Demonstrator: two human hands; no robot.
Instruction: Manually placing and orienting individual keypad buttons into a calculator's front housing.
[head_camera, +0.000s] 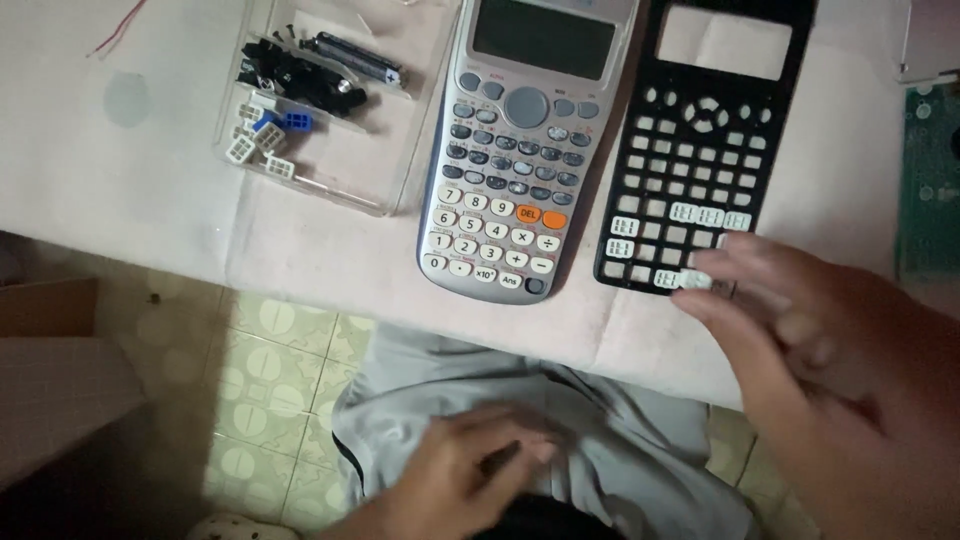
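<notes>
The right hand (800, 330) is open, fingers spread over the thin, light, bendy black keypad frame (700, 150); its edges look easiest to hold. The left hand (470, 480) rests loose, holding nothing.

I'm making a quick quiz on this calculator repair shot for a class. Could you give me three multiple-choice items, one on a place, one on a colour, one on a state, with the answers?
1. Where does the black key frame lie?
A. Right of the silver calculator
B. Inside the clear tray
C. On the floor

2. What colour are the two bright keys on the silver calculator?
A. Green
B. Orange
C. Purple

3. What state is the black key frame in?
A. Every opening filled with keys
B. Most openings empty, a few white keys set in the lower rows
C. Snapped in two

Answers:
1 A, the frame lies flat on the table beside the calculator's right edge.
2 B, two orange keys sit in the row beside the number nine key.
3 B, table shows through most holes; the right hand reaches its fingers to the frame's lower right corner, while the left hand rests on the lap.
</notes>
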